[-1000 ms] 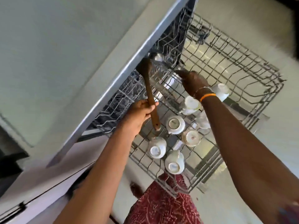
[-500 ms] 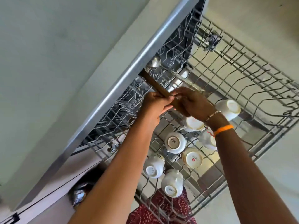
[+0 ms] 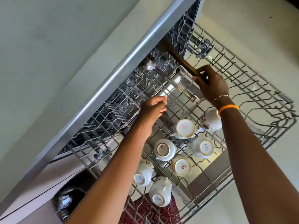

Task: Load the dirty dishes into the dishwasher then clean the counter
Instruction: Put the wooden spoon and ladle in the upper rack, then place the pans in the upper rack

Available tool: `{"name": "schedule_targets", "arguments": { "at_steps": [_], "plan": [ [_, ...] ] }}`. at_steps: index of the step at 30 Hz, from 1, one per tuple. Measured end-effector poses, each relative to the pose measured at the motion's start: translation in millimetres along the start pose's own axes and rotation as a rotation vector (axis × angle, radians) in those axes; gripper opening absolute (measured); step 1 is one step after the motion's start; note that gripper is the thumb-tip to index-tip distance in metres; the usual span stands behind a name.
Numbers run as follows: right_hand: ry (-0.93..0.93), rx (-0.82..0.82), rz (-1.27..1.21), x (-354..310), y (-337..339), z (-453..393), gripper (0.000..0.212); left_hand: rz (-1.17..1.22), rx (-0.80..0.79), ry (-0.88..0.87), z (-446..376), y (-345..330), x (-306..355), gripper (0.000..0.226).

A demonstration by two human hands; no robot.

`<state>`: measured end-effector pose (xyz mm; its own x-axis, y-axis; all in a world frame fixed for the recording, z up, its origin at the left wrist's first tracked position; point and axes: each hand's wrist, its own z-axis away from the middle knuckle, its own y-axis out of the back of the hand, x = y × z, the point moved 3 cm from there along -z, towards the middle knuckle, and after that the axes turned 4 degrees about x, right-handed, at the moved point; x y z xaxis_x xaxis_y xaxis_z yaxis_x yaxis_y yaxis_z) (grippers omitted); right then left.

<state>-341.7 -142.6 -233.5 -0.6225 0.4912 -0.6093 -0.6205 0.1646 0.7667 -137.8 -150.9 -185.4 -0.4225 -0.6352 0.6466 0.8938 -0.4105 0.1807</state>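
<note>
The dishwasher's upper wire rack (image 3: pixel 252 81) is pulled out under the counter edge (image 3: pixel 113 75). Several white cups (image 3: pixel 165 149) sit upside down in its near part. A wooden spoon (image 3: pixel 182 62) lies across the rack's far side, its head hidden toward the dishwasher's inside. My right hand (image 3: pixel 212 84) pinches the end of the spoon's handle. Beside it a metal ladle (image 3: pixel 149 65) lies on the rack, with its long handle pointing toward my right wrist. My left hand (image 3: pixel 153 107) hovers over the rack wires with its fingers loosely curled and holds nothing.
The pale countertop (image 3: pixel 56 46) fills the left side. Light floor (image 3: pixel 258 21) shows beyond the rack on the right. My red patterned clothing (image 3: pixel 150 212) is below the rack's near edge. A dark shiny object (image 3: pixel 64 202) sits at the bottom left.
My left hand let go of the wooden spoon and drew back toward me. My right hand took the handle's end and laid the spoon farther back across the rack.
</note>
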Motion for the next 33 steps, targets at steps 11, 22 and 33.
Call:
{"name": "schedule_targets", "arguments": {
  "at_steps": [11, 22, 33],
  "plan": [
    [-0.008, 0.036, 0.147, -17.2, -15.7, 7.7, 0.04, 0.262, 0.174, 0.01, 15.8, 33.3, -9.6, 0.026],
    [0.201, -0.207, -0.261, -181.0, -91.7, 204.4, 0.027, 0.4, 0.291, 0.039, 115.7, 132.0, -88.7, 0.023],
    [0.346, -0.466, -0.329, -342.9, -158.1, 405.8, 0.029, 0.685, 0.532, -0.043, 294.2, 315.9, -220.2, 0.026]
  ]
}}
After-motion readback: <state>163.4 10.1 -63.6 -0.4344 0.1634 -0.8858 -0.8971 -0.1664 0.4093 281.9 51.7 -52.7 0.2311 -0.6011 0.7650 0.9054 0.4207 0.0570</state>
